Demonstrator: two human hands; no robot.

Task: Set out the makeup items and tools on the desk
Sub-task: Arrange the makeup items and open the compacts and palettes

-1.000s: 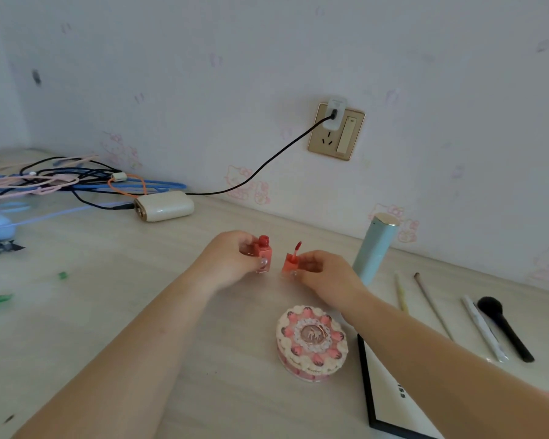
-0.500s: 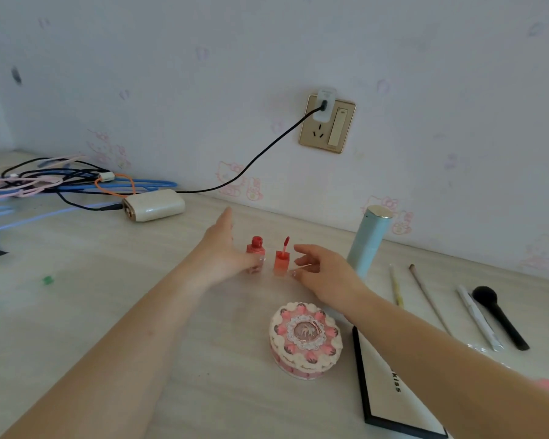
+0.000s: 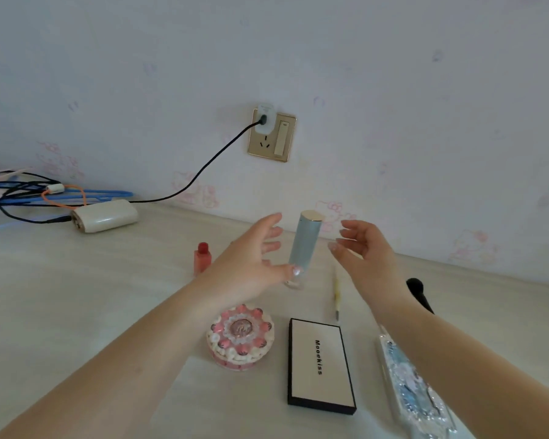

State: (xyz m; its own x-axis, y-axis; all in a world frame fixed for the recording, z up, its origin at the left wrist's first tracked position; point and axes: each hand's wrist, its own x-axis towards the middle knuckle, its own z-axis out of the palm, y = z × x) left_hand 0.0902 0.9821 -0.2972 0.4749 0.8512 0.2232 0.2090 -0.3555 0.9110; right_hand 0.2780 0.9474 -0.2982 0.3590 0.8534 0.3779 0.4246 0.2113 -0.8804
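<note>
A tall pale-blue bottle with a gold cap (image 3: 304, 245) stands upright near the wall. My left hand (image 3: 251, 264) is open just left of it, thumb tip in front of its base. My right hand (image 3: 363, 251) is open just right of it, fingers apart and clear of it. A small red bottle (image 3: 202, 257) stands left of my left hand; the second red one is hidden behind that hand. Nearer me lie a round pink cake-shaped compact (image 3: 240, 335), a black-edged white palette (image 3: 319, 364) and a glittery blue case (image 3: 409, 388).
A thin yellow pencil (image 3: 336, 293) and a black brush head (image 3: 417, 289) lie beside my right arm. At the back left sit a white power bank (image 3: 105, 215) and tangled cables (image 3: 29, 193). A wall socket (image 3: 271, 134) holds a charger with a black cord.
Both hands have let go of the two small red bottles, left standing on the desk, and moved right to either side of the pale-blue bottle. The view has shifted right.
</note>
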